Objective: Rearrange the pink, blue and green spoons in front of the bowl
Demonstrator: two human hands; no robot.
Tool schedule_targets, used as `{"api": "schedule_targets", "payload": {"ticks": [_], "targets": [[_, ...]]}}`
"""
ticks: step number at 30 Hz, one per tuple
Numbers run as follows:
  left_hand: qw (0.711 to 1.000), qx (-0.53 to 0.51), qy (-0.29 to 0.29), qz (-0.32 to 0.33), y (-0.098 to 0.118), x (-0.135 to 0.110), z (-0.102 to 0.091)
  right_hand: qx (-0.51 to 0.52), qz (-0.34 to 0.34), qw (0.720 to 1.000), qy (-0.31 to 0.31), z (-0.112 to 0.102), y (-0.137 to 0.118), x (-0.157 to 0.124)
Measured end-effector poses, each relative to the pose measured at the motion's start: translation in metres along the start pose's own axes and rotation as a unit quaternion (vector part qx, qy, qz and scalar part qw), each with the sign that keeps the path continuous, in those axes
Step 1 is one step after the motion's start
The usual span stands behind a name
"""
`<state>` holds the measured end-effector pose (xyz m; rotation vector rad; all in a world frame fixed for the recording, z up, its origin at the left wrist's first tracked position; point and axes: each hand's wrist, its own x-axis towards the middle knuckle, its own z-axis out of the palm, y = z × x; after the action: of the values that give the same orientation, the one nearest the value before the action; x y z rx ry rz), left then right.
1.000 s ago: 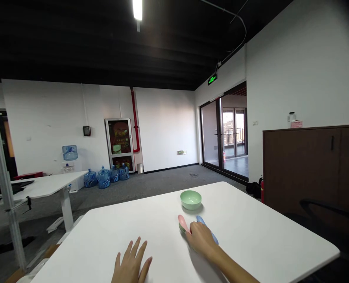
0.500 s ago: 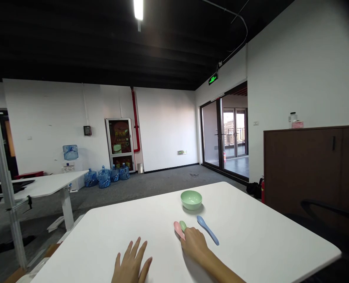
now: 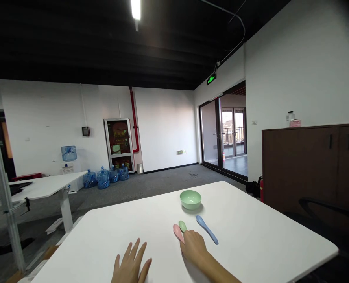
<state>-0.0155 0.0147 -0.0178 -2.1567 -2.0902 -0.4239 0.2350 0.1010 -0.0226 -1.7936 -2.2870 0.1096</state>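
Note:
My left hand [image 3: 131, 265] lies flat on the white table [image 3: 251, 232] near its front edge, fingers spread, holding nothing. My right hand [image 3: 193, 247] rests further right with its fingers curled over the handles of a pink spoon [image 3: 178, 231] and a green spoon [image 3: 182, 226], whose bowls stick out beyond the fingertips. A blue spoon [image 3: 206, 229] lies free on the table just right of that hand. Behind the spoons stands an empty pale green bowl [image 3: 190, 199].
A dark wooden cabinet [image 3: 310, 165] stands to the right, with a black chair [image 3: 327, 212] in front of it. Another white desk [image 3: 41, 186] is at the left behind a metal post [image 3: 1, 177]. Several water jugs [image 3: 103, 177] sit by the far wall.
My right hand slid left off the blue spoon, taking the pink and green spoons with it. The blue spoon now lies uncovered. My left hand has stayed put.

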Motion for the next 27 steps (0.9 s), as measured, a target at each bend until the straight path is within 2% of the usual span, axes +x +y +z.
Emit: {"api": "schedule_targets", "payload": {"ticks": [5, 12, 20, 24, 27], "targets": [[1.000, 0.006, 0.003, 0.002, -0.001, 0.000, 0.001, 0.020, 0.019, 0.999, 0.018, 0.006, 0.000, 0.001], [1.000, 0.022, -0.001, 0.003, -0.001, -0.001, 0.000, 0.042, 0.053, 0.994, 0.082, -0.009, 0.002, 0.002], [1.000, 0.023, 0.004, 0.005, -0.003, 0.000, 0.000, 0.007, 0.077, 0.997, 0.009, -0.010, 0.014, 0.019], [1.000, 0.031, 0.001, 0.005, -0.003, 0.000, -0.002, 0.029, 0.094, 0.995, -0.018, -0.010, 0.016, 0.019], [0.999, 0.037, -0.010, 0.001, 0.000, 0.001, -0.006, 0.044, 0.102, 0.994, -0.016, -0.013, 0.027, 0.018]]}}
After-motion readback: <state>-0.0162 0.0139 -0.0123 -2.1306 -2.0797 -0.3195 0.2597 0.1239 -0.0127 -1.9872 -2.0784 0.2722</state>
